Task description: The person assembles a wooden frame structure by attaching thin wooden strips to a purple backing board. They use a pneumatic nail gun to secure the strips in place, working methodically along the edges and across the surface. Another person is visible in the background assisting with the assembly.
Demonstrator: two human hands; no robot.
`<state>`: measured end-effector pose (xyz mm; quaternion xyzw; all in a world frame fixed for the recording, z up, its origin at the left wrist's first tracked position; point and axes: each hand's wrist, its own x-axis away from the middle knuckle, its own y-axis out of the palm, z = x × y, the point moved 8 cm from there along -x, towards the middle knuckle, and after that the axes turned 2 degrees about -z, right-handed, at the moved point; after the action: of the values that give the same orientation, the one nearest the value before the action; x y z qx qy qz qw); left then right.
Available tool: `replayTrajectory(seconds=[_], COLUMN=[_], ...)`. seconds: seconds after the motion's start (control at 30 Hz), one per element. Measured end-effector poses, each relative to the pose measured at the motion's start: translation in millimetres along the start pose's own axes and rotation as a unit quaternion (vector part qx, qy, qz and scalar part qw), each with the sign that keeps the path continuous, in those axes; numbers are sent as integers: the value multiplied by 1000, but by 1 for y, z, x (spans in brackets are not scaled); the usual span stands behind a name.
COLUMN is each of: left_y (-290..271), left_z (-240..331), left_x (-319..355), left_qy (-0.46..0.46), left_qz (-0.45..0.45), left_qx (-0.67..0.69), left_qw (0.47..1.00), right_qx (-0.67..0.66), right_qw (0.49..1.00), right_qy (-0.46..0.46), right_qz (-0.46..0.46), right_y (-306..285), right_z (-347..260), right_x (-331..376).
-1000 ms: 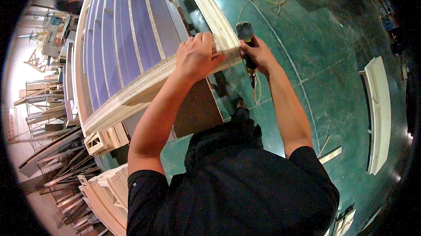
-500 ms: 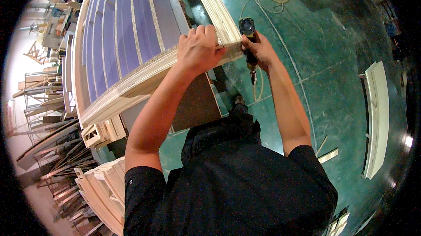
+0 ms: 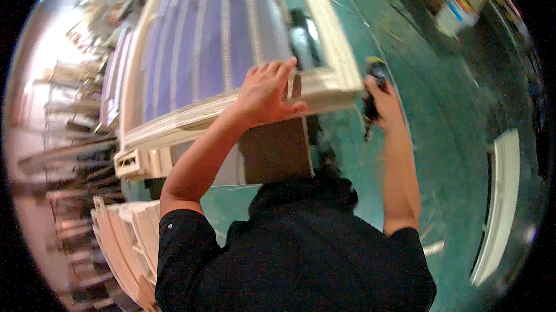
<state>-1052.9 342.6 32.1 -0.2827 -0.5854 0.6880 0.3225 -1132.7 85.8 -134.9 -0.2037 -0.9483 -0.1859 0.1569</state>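
A large pale wooden frame (image 3: 324,39) with several slats over a purple-blue panel lies in front of me. My left hand (image 3: 263,92) rests flat on its near corner, fingers spread over the rail. My right hand (image 3: 382,100) is closed around a dark power tool (image 3: 373,95) with a yellowish top, held just to the right of the frame's corner, its tip pointing down. The picture is blurred by motion.
A brown board (image 3: 275,150) sits under the frame's near edge. Stacked pale wooden frames (image 3: 124,242) stand at lower left. A curved white wooden piece (image 3: 501,202) lies on the green floor (image 3: 452,109) at right. A white bucket (image 3: 457,11) stands far right.
My left hand has opened from gripping the frame's corner to lying flatter on it. The right hand with the tool has moved slightly away from the corner. The view has shifted and blurred.
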Motion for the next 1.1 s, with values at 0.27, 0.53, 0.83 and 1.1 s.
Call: replayTrajectory(seconds=[0.27,0.53,0.83,1.1], left_y=[-42,-16,-14,-17], left_z=[-180,-201,-209,-206], left_x=[189,216,218,215], left_qy=[-131,-169,-165,-175], left_qz=[-8,23,3,10], left_qx=[-150,-135,-141,-144], left_qw=[980,976,976,974], right_qx=[26,96,111,121], right_qw=[997,993,990,990], right_qy=[-55,4,-16,-37], right_qz=[-41,-73,-81,-57], right_y=[11,-11,1,-6], right_z=[-4,-16,-20,-20], right_x=[-16,-14,-18,-18])
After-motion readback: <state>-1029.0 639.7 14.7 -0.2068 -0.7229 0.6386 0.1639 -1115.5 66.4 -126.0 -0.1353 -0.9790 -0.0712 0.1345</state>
